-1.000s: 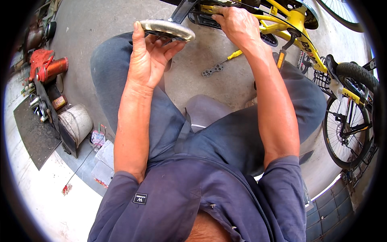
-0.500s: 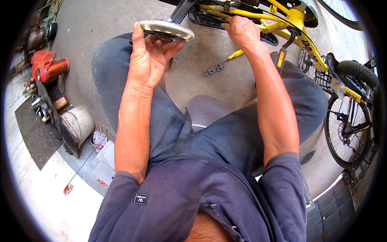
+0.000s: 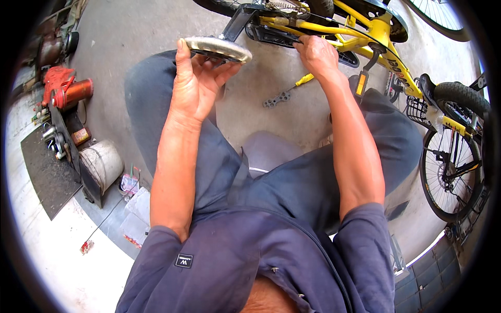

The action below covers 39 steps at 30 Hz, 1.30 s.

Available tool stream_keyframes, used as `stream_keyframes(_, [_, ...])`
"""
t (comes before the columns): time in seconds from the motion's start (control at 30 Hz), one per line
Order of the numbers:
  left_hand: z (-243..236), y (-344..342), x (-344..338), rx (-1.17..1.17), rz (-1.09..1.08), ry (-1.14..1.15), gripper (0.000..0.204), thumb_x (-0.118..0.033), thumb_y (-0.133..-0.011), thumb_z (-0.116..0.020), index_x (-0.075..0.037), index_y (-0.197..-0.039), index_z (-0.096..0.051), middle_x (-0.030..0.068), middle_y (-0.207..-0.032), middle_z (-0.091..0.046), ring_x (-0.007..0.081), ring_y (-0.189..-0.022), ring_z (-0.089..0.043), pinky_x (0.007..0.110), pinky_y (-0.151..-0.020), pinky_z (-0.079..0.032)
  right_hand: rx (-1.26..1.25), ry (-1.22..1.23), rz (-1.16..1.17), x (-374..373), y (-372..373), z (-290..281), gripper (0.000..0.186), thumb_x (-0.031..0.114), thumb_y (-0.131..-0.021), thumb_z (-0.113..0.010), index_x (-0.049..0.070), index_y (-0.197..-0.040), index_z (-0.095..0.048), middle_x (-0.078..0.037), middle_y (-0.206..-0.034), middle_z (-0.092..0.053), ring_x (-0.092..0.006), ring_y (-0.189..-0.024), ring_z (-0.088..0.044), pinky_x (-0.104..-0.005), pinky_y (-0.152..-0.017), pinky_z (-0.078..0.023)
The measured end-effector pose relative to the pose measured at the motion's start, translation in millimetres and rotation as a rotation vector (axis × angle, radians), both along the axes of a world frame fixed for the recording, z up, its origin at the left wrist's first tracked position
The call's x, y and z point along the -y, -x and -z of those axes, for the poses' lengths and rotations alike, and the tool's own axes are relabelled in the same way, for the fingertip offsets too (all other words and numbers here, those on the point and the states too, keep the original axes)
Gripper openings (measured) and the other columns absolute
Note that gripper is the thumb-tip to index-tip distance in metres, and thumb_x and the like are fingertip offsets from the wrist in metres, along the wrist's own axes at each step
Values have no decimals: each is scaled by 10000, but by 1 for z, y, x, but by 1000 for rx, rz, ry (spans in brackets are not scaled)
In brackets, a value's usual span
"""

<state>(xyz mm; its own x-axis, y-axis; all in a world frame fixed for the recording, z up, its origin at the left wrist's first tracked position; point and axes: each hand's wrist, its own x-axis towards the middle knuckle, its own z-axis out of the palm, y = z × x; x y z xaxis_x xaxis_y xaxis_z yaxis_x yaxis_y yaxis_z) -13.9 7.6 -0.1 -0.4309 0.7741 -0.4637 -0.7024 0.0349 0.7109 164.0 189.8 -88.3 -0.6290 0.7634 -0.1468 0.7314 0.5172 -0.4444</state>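
My left hand (image 3: 194, 86) grips a small pale-rimmed wheel (image 3: 218, 46) from below, thumb against its edge. The wheel hangs on a black bracket (image 3: 241, 21) at the yellow bicycle (image 3: 381, 31). My right hand (image 3: 317, 57) has its fingers curled by the lower frame tubes and a black part behind them; what they grip is hidden. A yellow-handled screwdriver (image 3: 303, 80) lies on the floor beside a flat perforated spanner (image 3: 276, 100), between my legs and the bicycle.
At the left are a red-orange jack-like tool (image 3: 73, 88), a white bucket (image 3: 104, 161), a dark mat (image 3: 42, 172) and small containers (image 3: 133, 214). More bicycles (image 3: 443, 172) stand at the right, and another wheel (image 3: 443, 18) shows at the top right.
My right hand has moved down along the bicycle, toward me, from the upper tube. My left hand still holds the wheel. The whole view has shifted slightly downward.
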Motion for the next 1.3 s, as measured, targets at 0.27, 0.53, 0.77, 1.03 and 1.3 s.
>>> stream_keyframes(0.27, [2,-1,0,-45,-9,-7,853,-672,-823,-558,103,-1157,-437,303,-1188,-523,465,-1120,-557,456,-981,-502,-22,-39,16,2,-1,-9,199,254,-838,-621,65,-865,-680,-170,-870,-673,-352,-927,-623,-445,-787,-488])
stream_keyframes(0.53, [-2,-3,-2,-23,0,4,813,-681,-846,-515,62,-1170,-450,166,-1067,-511,298,-1013,-621,436,-931,-543,-106,-84,23,2,1,-15,174,228,-821,-638,56,-828,-666,-173,-839,-667,-354,-897,-624,-450,-772,-487])
stream_keyframes(0.77, [-2,-3,-1,9,-7,-11,786,-667,-853,-519,54,-1161,-467,156,-1089,-516,308,-1042,-618,456,-949,-528,22,-23,-38,-6,6,-33,259,302,-862,-614,91,-995,-687,-182,-936,-674,-366,-943,-625,-436,-824,-485])
stream_keyframes(1.03, [1,-2,-1,1,-26,-7,768,-660,-857,-518,48,-1149,-472,143,-1079,-522,314,-1008,-637,459,-941,-536,4,-10,-77,-4,9,-50,240,291,-864,-609,78,-952,-676,-184,-889,-668,-372,-903,-627,-441,-787,-487])
stream_keyframes(1.3, [0,-1,0,-51,-3,3,846,-678,-838,-527,97,-1162,-433,233,-1127,-515,391,-1085,-586,443,-965,-516,49,-44,-81,-5,16,-57,250,264,-854,-625,82,-1008,-701,-184,-913,-676,-359,-905,-638,-436,-798,-492])
